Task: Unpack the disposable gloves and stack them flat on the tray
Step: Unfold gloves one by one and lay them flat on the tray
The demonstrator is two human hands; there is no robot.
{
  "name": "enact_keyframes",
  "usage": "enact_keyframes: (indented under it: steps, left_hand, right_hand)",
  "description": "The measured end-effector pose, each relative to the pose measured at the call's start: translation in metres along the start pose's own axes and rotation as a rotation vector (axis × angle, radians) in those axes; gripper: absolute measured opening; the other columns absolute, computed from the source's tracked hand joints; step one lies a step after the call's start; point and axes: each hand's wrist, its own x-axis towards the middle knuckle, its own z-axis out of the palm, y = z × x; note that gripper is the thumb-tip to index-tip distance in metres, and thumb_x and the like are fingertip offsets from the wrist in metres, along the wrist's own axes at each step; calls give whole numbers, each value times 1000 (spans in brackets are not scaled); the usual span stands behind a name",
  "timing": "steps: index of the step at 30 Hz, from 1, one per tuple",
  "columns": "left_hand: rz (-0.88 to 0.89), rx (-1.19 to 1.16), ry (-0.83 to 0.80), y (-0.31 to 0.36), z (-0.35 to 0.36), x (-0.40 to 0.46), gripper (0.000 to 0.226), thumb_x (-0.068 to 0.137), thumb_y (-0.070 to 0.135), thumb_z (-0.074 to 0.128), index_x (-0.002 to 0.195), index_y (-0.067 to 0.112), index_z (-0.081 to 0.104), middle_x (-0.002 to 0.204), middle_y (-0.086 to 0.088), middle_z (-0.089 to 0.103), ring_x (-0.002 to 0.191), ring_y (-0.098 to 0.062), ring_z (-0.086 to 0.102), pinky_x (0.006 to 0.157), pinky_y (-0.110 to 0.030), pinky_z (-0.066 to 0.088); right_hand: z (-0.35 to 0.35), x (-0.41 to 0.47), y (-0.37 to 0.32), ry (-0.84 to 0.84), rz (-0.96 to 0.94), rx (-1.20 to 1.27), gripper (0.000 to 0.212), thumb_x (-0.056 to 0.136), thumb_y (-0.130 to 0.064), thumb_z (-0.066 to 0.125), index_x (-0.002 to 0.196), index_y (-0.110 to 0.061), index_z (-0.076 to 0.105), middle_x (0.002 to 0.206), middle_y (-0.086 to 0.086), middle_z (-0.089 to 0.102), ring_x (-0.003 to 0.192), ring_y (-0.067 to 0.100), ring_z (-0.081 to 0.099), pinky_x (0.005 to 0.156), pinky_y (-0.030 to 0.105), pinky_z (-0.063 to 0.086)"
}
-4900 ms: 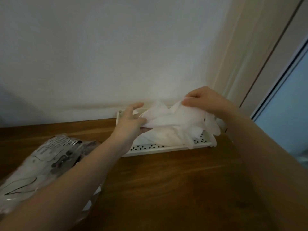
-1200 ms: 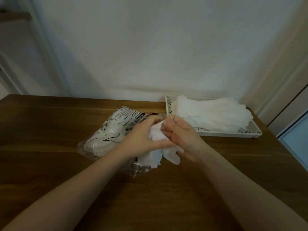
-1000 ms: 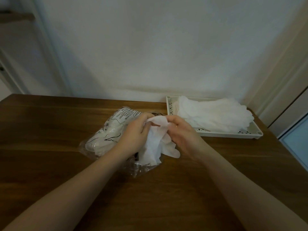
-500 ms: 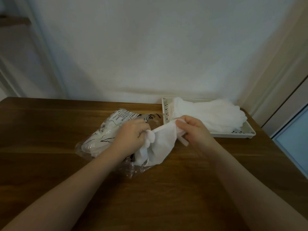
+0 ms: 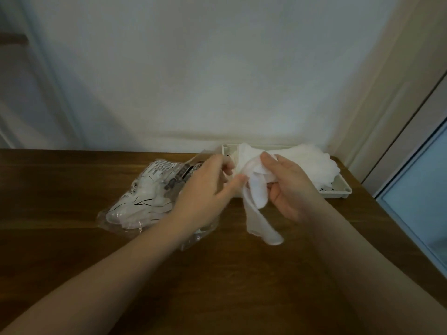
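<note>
Above the wooden table (image 5: pixel 242 274), right hand (image 5: pixel 287 187) grips a crumpled glove (image 5: pixel 257 197), left hand (image 5: pixel 205 187) seemingly pinching its edge (tray (image 5: pixel 338 189) lies just beyond, right hand nearer).

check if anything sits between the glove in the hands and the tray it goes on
Nothing visible does. Both the left hand and right hand grip the glove just in front of the tray. The stacked gloves already fill it, so this one lands on top.
</note>
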Motion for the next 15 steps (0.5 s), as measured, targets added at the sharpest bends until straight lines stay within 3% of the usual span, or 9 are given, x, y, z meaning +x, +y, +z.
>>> enact_keyframes:
  steps: [4,8,10,15]
  left_hand:
    - [-8,-116,-28,8,21,2,37,77,42,67,100,24,45,100,8,53,86,-6,53,64,-20,46]
    - [-128,-109,-42,-5,29,14,19,86,12,61,91,27,51,94,13,56,82,0,54,63,-5,45]
    - [-177,-169,-102,-10,25,18,11,89,14,59,86,25,59,93,10,61,83,-1,57,65,-8,47]
    - [-353,-498,-164,-9,8,28,8,88,15,59,85,16,67,83,3,69,78,-12,63,72,-24,53]
  right_hand:
    - [1,-6,-7,-19,-58,47,27,96,-19,48,114,-2,55,96,11,68,82,19,68,71,32,59]
    - [-15,-14,-18,63,-70,0,20,94,-24,51,100,-7,61,85,9,68,71,21,65,63,25,57]
    - [-30,-16,-25,141,-118,-190,22,95,-27,51,91,-8,62,82,16,63,64,28,55,63,23,54]
    - [-87,-11,-36,241,-205,-940,32,94,-32,54,73,-7,54,64,3,48,59,15,46,59,25,36]
